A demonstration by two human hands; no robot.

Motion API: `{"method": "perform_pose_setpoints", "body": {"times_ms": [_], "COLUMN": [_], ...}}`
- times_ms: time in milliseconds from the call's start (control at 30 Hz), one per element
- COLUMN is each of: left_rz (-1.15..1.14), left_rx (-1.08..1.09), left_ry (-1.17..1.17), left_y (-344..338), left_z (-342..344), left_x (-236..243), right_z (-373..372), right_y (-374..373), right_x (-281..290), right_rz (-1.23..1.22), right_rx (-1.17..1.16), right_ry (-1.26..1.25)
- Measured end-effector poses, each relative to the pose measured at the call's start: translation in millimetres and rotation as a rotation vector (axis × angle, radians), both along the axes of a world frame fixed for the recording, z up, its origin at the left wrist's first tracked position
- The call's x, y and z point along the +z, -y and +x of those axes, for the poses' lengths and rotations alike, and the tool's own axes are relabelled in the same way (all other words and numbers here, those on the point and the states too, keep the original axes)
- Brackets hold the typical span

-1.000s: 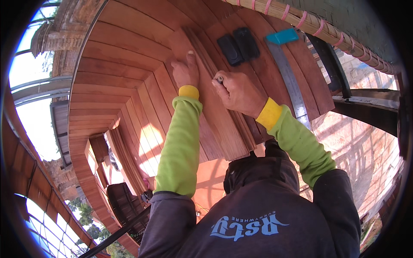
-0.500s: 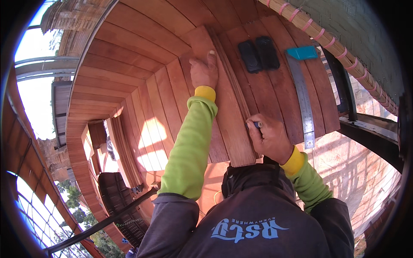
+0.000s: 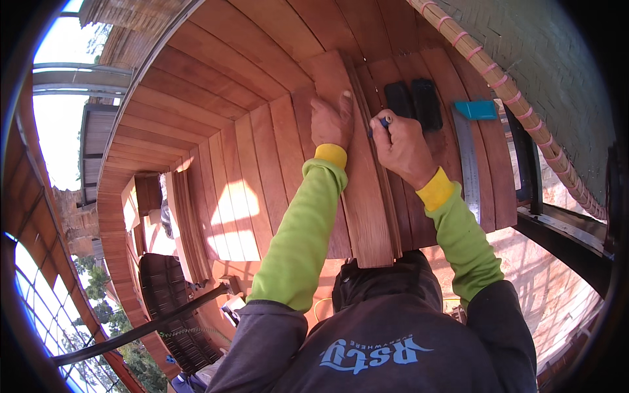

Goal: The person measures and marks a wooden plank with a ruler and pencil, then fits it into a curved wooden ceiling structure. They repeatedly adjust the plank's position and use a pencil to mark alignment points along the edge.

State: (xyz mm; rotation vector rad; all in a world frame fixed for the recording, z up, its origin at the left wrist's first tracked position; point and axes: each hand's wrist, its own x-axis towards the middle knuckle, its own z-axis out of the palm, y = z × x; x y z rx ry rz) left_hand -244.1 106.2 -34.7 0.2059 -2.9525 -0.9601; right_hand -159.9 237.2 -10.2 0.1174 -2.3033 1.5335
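A long reddish-brown wooden board (image 3: 367, 209) lies lengthwise before me, its layered right edge suggesting thin boards stacked under it. My left hand (image 3: 331, 123) presses on its upper part, thumb stretched along the top and fingers curled at the left edge. In my right hand (image 3: 406, 147) a short blue pencil (image 3: 387, 120) is pinched, just right of the board's layered edge near its far half. The pencil's lower tip is hidden. Further right rest two black rectangular blocks (image 3: 427, 105) and a metal try square with a teal handle (image 3: 476, 110).
Wooden planks (image 3: 262, 157) form the surface underneath and curve away left. A bamboo pole (image 3: 481, 62) with pink bindings runs along the upper right. Upright boards (image 3: 187, 226) stand at left, near a dark bar (image 3: 144, 327). A dark metal frame (image 3: 563, 232) is at right.
My right hand has slid away from me along the board's right edge with the pencil, from its near half to beside the black blocks. My left hand stays on the board.
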Motion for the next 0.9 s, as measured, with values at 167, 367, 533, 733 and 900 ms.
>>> {"method": "perform_pose_setpoints", "body": {"times_ms": [167, 367, 533, 733, 900], "left_rz": [-0.003, -0.021, -0.004, 0.021, 0.006], "left_rx": [0.008, -0.017, -0.018, 0.009, 0.006], "left_ry": [0.002, -0.004, 0.042, 0.013, -0.023], "left_y": [2, -1, -1, -3, -3], "left_z": [1, 1, 2, 4, 3], "left_x": [-1, 2, 3, 2, 1], "right_z": [42, -88, -161, -194, -197], "right_y": [6, -4, -11, -15, -17], "right_x": [4, -15, -31, -35, -32], "right_rz": [-0.09, 0.046, 0.167, 0.136, 0.159], "right_rx": [-0.018, -0.105, -0.135, -0.112, -0.108], "right_ry": [0.014, -0.13, -0.169, -0.177, -0.192]}}
